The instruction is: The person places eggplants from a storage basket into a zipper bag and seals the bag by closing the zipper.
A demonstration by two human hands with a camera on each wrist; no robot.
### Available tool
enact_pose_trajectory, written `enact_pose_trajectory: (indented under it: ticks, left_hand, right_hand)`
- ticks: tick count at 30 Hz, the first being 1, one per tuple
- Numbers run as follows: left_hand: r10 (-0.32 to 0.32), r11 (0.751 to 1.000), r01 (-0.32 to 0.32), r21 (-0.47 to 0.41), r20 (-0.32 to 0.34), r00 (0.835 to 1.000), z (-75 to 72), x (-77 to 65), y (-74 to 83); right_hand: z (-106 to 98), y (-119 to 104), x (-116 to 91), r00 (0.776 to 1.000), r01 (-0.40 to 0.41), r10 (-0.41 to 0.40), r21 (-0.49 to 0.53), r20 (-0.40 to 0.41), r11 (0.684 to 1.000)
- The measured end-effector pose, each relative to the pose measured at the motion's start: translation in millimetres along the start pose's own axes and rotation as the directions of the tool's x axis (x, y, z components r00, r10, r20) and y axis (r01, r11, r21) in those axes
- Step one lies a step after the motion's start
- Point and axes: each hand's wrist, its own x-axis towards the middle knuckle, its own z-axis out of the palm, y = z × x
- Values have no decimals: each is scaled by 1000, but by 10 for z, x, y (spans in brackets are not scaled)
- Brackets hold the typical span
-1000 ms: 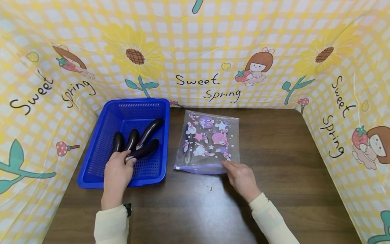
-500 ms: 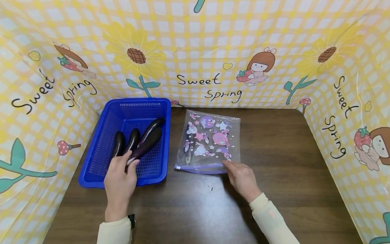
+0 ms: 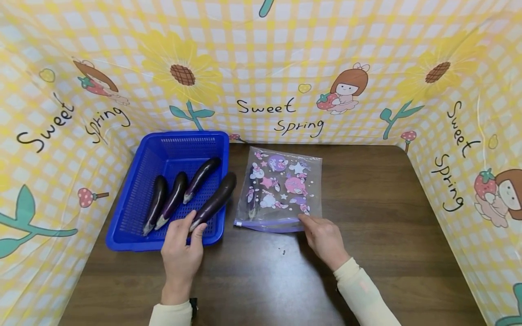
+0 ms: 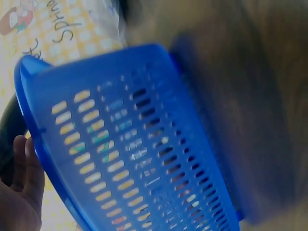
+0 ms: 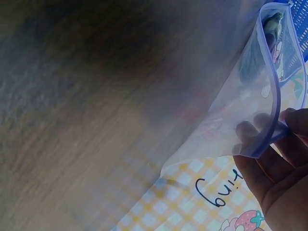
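Note:
In the head view my left hand (image 3: 182,246) pinches the stem end of a dark purple eggplant (image 3: 216,199), lifted over the right side of the blue basket (image 3: 118,242). Its far end overlaps the basket's right rim. Three other eggplants (image 3: 171,201) lie in the basket. My right hand (image 3: 326,240) pinches the near right corner of a clear zip bag (image 3: 281,190) with pink and purple prints. The right wrist view shows the bag's purple-edged mouth (image 5: 276,82) parted and one eggplant (image 5: 274,31) inside, along the bag's left side.
The basket stands left of the bag on a brown wooden table (image 3: 367,190). A yellow checked cloth (image 3: 277,59) with printed figures walls the back and both sides. Tiny dark bits (image 3: 282,251) lie on the table in front of the bag.
My left hand has lifted one eggplant off the others and carried it rightward to the basket's right rim. The right hand and the bag have stayed in place.

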Motion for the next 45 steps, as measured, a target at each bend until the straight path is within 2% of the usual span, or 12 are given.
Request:
enact_pose_trajectory:
  ticks: [12, 20, 27, 31, 35, 41, 45]
  left_hand:
    - [-6, 1000, 6, -14, 3, 1000, 54, -165, 70]
    - [-34, 999, 34, 19, 3, 999, 58, -236, 121]
    - [-13, 1000, 13, -1, 6, 1000, 103, -336, 217]
    - [-2, 999, 3, -50, 31, 1000, 149, -429, 276]
    - [-3, 989, 16, -147, 85, 996, 211, -520, 332]
    - [15, 954, 44, -298, 193, 981, 293, -618, 427]
    - [49, 931, 38, -363, 229, 972, 318, -655, 458]
  right_hand:
    - [-13, -7, 4, 1000, 1, -1, 4, -1, 1000]
    - [-15, -6, 4, 1000, 0, 0, 2, -5, 1000]
    - [-17, -10, 4, 1000, -2, 2, 1, -1, 1000]
    - [-12, -12, 6, 1000, -2, 2, 5, -5, 1000]
    - [-9, -16, 3, 1000, -3, 3, 2, -9, 1000]
    - [-10, -21, 2, 1000, -5, 5, 0, -17, 1000]
    - [-9, -24, 3, 1000, -7, 7, 1, -22, 1000]
